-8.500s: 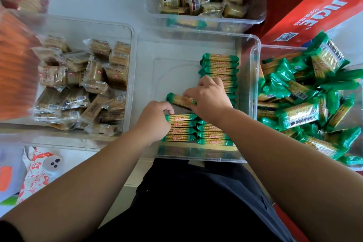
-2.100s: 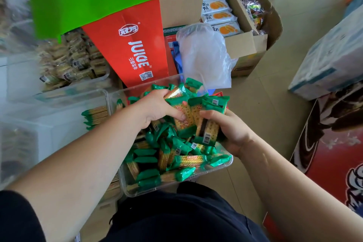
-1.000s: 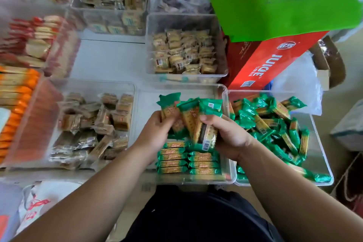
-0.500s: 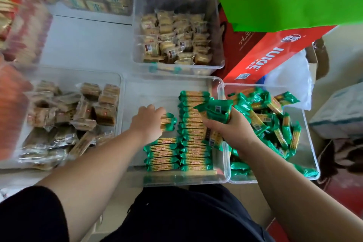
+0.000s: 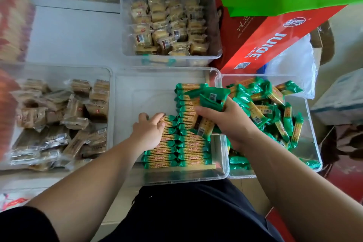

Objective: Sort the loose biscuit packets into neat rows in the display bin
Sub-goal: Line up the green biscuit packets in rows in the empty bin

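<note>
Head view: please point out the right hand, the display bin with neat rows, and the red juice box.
right hand point(image 5: 229, 124): head view, its back; it grips green packets point(image 5: 213, 98).
display bin point(image 5: 149, 100): head view, its bare floor.
red juice box point(image 5: 261, 47): head view, printed red face.
</note>
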`<state>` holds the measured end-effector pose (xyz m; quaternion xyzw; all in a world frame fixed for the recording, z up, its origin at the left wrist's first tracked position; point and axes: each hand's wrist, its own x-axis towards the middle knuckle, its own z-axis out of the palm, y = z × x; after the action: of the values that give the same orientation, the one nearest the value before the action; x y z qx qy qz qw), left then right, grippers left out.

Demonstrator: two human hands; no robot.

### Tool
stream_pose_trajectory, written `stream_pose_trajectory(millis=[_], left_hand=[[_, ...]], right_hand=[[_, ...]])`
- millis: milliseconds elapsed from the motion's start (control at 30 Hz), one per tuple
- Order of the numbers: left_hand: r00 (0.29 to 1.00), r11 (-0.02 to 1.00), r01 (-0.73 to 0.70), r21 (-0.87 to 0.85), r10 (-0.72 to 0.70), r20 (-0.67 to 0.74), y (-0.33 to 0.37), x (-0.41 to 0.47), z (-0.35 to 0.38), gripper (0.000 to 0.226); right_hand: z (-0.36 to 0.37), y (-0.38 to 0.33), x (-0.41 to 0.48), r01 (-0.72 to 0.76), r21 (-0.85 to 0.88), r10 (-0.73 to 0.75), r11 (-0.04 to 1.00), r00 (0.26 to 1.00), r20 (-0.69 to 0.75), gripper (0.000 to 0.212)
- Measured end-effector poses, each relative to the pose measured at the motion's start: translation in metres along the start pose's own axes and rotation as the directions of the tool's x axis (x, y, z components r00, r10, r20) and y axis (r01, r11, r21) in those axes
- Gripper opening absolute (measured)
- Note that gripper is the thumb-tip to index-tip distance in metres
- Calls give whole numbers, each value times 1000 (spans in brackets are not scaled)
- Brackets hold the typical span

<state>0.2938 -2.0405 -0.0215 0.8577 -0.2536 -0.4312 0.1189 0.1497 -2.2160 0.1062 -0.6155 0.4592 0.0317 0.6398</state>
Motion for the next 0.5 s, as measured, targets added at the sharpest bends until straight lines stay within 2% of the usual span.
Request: stream_pose_trajectory(millis=[133, 233, 333, 433, 500], left_hand=[[999, 978, -24, -209, 13, -51, -6, 3, -6, 40], [989, 959, -13, -285, -29, -142, -11, -1, -4, 36], [977, 925, 53, -376, -126, -173, -12, -1, -1, 31], [975, 890, 89, -448, -169, -141, -12, 2, -1, 33], [975, 853, 105, -511, -188, -114, -13, 2, -1, 40]], right_hand=[[17, -1, 17, 25, -230, -24, 973, 1000, 5, 66], [33, -7, 34, 52, -461, -68, 886, 997, -18, 73], [53, -21, 54, 185, -672, -219, 717, 975, 34, 76], [79, -30, 77, 365, -767, -377, 527, 910, 174, 73], [94, -27, 91, 434, -814, -406, 387, 872, 273, 71]])
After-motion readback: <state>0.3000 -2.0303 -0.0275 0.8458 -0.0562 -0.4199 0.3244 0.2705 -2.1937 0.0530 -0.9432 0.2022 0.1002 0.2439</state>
